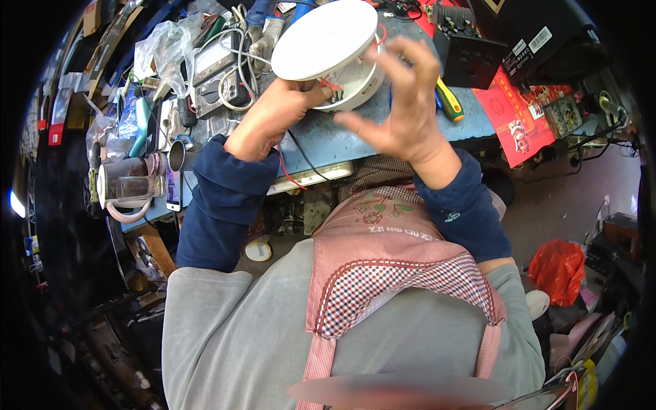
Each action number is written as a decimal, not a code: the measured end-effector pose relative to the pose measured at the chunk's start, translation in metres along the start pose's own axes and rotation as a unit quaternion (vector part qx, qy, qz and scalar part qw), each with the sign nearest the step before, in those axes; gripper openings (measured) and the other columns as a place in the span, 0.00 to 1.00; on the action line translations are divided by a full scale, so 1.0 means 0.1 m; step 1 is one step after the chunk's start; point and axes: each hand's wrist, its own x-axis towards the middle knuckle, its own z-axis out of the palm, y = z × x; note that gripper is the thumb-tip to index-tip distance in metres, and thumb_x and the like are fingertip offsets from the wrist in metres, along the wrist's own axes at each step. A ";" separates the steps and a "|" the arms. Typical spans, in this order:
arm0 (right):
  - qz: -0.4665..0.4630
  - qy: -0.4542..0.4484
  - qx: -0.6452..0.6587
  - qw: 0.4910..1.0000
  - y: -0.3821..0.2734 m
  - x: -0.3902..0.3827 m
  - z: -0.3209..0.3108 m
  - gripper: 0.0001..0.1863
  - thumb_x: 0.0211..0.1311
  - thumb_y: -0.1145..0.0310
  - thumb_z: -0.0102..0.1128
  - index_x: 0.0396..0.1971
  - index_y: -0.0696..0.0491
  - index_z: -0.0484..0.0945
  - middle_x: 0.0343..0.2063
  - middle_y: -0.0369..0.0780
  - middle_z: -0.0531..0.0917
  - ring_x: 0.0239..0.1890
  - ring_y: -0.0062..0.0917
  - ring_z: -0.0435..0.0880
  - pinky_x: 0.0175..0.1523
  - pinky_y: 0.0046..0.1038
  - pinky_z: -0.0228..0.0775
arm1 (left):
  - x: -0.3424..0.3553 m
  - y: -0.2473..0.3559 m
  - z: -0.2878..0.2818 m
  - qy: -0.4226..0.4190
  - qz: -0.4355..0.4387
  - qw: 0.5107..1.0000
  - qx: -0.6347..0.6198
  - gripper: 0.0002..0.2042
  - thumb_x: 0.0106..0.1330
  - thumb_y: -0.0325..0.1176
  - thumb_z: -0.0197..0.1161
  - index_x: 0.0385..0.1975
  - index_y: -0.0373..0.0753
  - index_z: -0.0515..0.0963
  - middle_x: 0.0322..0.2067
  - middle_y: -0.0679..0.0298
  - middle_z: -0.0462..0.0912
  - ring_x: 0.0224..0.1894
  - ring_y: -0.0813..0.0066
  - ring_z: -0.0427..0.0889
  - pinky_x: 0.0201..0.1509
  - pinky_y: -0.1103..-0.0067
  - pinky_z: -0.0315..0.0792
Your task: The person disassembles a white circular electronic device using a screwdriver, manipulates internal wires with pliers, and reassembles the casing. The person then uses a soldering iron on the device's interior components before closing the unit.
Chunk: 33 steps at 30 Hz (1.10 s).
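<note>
A white round cover (321, 34) tilts up from its round housing (359, 89) near the top middle of the bench, with red wires showing between them. My left hand (280, 109) is closed on the housing's near-left side, under the raised cover. My right hand (403, 106) is just right of the housing, fingers apart and partly blurred, holding nothing that I can see. A yellow-and-green screwdriver (451, 106) lies behind that hand. A thin red wire (290, 178) and a dark cable hang over the bench's near edge.
Cables, tools, a tangled plastic bag (164, 55), a phone (174, 191) and a jug (137, 184) crowd the left of the blue bench (321, 147). Black boxes (465, 61) and red printed paper (506, 123) sit at the right. A red bag (557, 270) lies lower right.
</note>
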 end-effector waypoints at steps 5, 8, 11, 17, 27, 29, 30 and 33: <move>-0.022 -0.183 -0.126 0.975 -0.12 -0.08 0.06 0.21 0.46 0.60 0.84 0.42 0.45 0.88 0.49 0.36 0.83 0.65 0.44 0.75 0.75 0.56 0.59 | -0.01 -0.04 0.13 0.048 0.007 0.998 -0.049 0.21 0.75 0.24 0.68 0.67 0.29 0.79 0.60 0.57 0.88 0.61 0.70 0.85 0.64 0.74 0.78; 0.017 -0.177 -0.058 0.982 -0.14 -0.02 0.01 0.19 0.45 0.68 0.85 0.40 0.49 0.89 0.46 0.38 0.85 0.63 0.46 0.76 0.68 0.50 0.67 | -0.02 -0.10 0.18 0.066 0.002 0.997 -0.052 0.19 0.77 0.26 0.70 0.66 0.31 0.82 0.59 0.59 0.89 0.59 0.72 0.85 0.64 0.73 0.78; 0.028 -0.177 -0.042 0.983 -0.09 -0.06 -0.01 0.18 0.44 0.69 0.85 0.38 0.50 0.89 0.43 0.39 0.85 0.61 0.47 0.77 0.67 0.48 0.69 | 0.02 -0.21 0.26 0.104 0.020 0.994 -0.021 0.17 0.77 0.25 0.70 0.63 0.30 0.83 0.57 0.59 0.90 0.57 0.71 0.86 0.61 0.74 0.80; 0.038 -0.189 -0.045 0.980 -0.08 -0.06 -0.02 0.16 0.43 0.72 0.83 0.35 0.52 0.88 0.41 0.40 0.86 0.58 0.47 0.79 0.66 0.47 0.70 | 0.06 -0.32 0.32 0.171 0.024 0.977 0.125 0.16 0.74 0.25 0.70 0.58 0.27 0.85 0.53 0.56 0.92 0.54 0.70 0.88 0.57 0.72 0.81; 0.032 -0.193 -0.048 0.979 -0.10 -0.04 0.02 0.15 0.44 0.72 0.82 0.34 0.53 0.86 0.42 0.42 0.87 0.58 0.48 0.79 0.68 0.49 0.68 | 0.05 -0.25 0.36 0.192 0.034 0.966 0.167 0.16 0.74 0.28 0.71 0.58 0.29 0.85 0.49 0.53 0.94 0.51 0.69 0.90 0.54 0.70 0.81; 0.031 -0.196 -0.048 0.979 -0.09 -0.05 0.02 0.15 0.44 0.72 0.81 0.34 0.53 0.86 0.43 0.42 0.87 0.59 0.49 0.79 0.69 0.49 0.67 | 0.04 -0.21 0.39 0.202 0.027 0.963 0.176 0.16 0.74 0.27 0.71 0.58 0.29 0.86 0.49 0.54 0.94 0.51 0.69 0.89 0.54 0.70 0.81; 0.031 -0.199 -0.049 0.978 -0.09 -0.05 0.02 0.14 0.45 0.71 0.81 0.34 0.53 0.86 0.44 0.43 0.87 0.59 0.49 0.79 0.69 0.49 0.67 | 0.06 -0.22 0.40 0.203 0.027 0.964 0.167 0.15 0.74 0.27 0.71 0.58 0.29 0.86 0.49 0.54 0.94 0.51 0.70 0.89 0.54 0.70 0.81; 0.017 -0.183 -0.049 0.982 -0.04 -0.09 0.06 0.17 0.43 0.68 0.82 0.34 0.53 0.85 0.43 0.41 0.84 0.55 0.46 0.79 0.73 0.56 0.64 | 0.09 -0.26 0.42 0.206 0.025 0.967 0.150 0.15 0.74 0.26 0.71 0.57 0.28 0.86 0.50 0.55 0.94 0.51 0.70 0.89 0.54 0.71 0.81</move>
